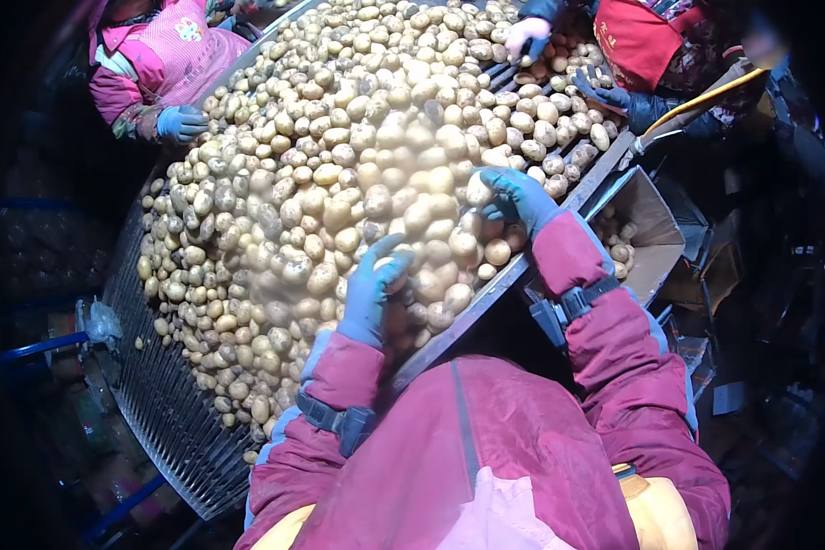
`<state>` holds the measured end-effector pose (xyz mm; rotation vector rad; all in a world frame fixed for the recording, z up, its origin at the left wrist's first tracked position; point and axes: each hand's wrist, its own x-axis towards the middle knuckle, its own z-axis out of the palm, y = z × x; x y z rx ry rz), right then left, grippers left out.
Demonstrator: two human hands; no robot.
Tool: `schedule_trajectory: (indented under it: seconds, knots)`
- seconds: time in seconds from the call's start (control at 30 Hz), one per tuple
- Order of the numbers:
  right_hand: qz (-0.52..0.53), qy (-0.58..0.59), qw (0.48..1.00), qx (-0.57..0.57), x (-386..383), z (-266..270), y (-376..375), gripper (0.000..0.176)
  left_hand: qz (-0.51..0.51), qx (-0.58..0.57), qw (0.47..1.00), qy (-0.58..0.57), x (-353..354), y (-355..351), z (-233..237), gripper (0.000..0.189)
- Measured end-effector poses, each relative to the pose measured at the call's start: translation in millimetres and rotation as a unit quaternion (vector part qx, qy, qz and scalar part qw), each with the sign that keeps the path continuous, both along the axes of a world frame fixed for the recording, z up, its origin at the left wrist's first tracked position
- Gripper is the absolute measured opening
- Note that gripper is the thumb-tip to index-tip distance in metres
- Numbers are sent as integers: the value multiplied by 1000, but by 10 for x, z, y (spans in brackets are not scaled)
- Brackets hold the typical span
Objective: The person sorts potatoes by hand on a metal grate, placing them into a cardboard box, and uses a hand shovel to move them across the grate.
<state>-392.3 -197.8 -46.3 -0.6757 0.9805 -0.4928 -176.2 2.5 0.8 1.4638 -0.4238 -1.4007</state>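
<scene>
The wearer's 2 gloved hands [368, 291] [522, 196] curl over heaped potatoes [326, 174].

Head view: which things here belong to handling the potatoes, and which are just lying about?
Belong to the job:
potatoes, at left hand and right hand
ribbed table beneath them
open box holding potatoes

Probably just lying about:
crumpled clear plastic by the blue bar
pale sheet, lower right

Dk slatted tbl [170, 431] holds lg pile of potatoes [337, 215].
</scene>
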Motion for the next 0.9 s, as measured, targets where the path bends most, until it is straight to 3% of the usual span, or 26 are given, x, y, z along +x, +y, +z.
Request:
schedule_trajectory:
  seconds: [0.1, 0.2, 0.3, 0.33, 0.37, 0.43, 0.47, 0.57, 0.63, 0.7, 0.77, 0.83, 0.9]
  knots:
    - [-23, -40, 996, 73, -71, 617, 451, 39, 17, 13, 999, 30, -24, -77, 141, 55]
    - [81, -200, 975, 44, -232, 108, 647, 40, 1, -33, 998, 46, -84, -146, 63, 61]
    - [103, -278, 934, 202, -112, 25, 877, 46, -37, -109, 993, -39, -403, -282, 85, 60]
    - [77, -135, 977, 142, -54, -33, 1001, 49, -104, -114, 987, -54, -518, -276, 246, 65]
    - [140, -216, 954, 156, -166, 207, 1113, 43, -140, -120, 979, -86, -679, -268, 230, 68]
    - [177, -205, 954, 124, -362, 366, 1165, 40, -199, -168, 950, -172, -901, -245, 263, 70]
    - [188, -194, 956, 111, -458, 394, 1187, 39, -237, -158, 945, -160, -932, -223, 277, 70]
    - [170, -135, 971, 96, -786, 357, 1282, 36, -299, -145, 923, -191, -1180, -129, 241, 71]
    - [159, -105, 978, 87, -1078, 341, 1324, 34, -314, -141, 927, -147, -1329, -25, 225, 72]
    - [226, 15, 966, 127, -1505, 427, 1111, 37, -326, -153, 925, -120, -1403, 76, 2, 70]
    - [202, 174, 959, -94, -1915, 146, 912, 48, -299, -122, 931, -169, -1335, 130, -25, 69]
    - [73, 227, 932, -272, -2304, -143, 721, 53, -259, -63, 936, -228, -1122, 154, 107, 69]
    - [-34, 288, 913, -286, -2456, 77, 542, 45, -199, -101, 907, -358, -734, 139, 5, 73]
